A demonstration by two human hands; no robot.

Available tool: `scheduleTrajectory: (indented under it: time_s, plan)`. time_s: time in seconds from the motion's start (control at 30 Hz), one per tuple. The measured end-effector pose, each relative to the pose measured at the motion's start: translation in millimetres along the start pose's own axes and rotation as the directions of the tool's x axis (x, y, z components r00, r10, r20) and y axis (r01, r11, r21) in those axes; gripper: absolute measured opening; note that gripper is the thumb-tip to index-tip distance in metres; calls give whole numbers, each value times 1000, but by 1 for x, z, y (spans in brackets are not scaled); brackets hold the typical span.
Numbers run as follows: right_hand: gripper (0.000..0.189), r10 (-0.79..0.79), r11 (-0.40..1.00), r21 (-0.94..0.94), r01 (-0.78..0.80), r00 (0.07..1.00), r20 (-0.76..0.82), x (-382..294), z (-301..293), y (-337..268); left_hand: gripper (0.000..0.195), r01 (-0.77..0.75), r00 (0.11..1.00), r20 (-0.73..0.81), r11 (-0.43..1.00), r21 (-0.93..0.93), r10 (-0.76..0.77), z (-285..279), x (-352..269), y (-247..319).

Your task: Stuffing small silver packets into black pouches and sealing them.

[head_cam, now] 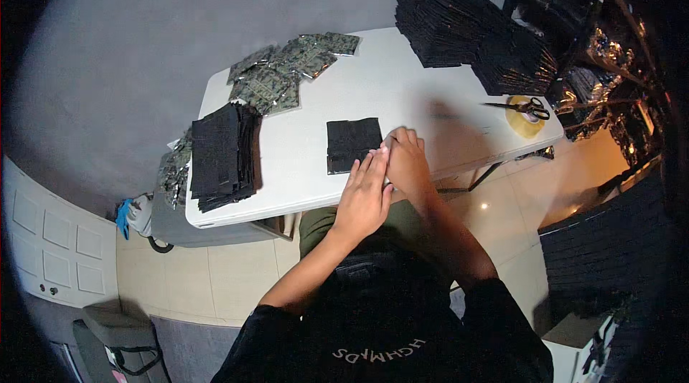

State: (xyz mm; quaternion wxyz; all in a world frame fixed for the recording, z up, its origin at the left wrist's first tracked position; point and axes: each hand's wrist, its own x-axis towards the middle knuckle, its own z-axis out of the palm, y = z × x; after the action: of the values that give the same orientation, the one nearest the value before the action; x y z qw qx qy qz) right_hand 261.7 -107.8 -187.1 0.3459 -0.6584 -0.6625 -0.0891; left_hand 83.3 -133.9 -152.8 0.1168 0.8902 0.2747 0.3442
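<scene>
A folded piece of black fabric lies flat near the front edge of the white table. Over its lower right corner reaches my left hand, palm down with the fingers extended and the thumb apart. My right hand is beside it at the fabric's right edge, its fingers curled; whether it holds anything is hidden. The fingertips of my left hand meet my right hand. To the left stands a tall stack of folded black fabric.
Camouflage-patterned pieces in clear plastic bags lie at the back left. Large black stacks cover the back right corner. Black-handled scissors rest on a roll of yellowish clear tape near the right end.
</scene>
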Motion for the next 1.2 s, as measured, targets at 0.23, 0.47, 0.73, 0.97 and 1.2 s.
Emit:
scheduleTrajectory:
  time_s: [0.23,0.47,0.73,0.97,1.2]
  plan:
    - [28,2,1000,15,-2,1000,-5,1,-5,-6,74,163,986,-50,979,121,-158,-16,-22,-22]
    - [25,15,999,38,-15,1000,-15,3,-11,-5,73,190,981,-59,967,171,-183,-26,-27,-29]
    - [46,-213,976,50,214,977,-9,-22,-27,-41,73,209,978,-15,961,181,-210,-25,-33,-32]
    - [65,-216,976,40,212,957,196,-47,-36,-48,79,238,971,-13,969,73,-237,-33,-32,-37]
    - [64,-217,976,76,205,957,195,-47,-38,-49,87,243,970,-14,967,69,-243,-36,-30,-44]
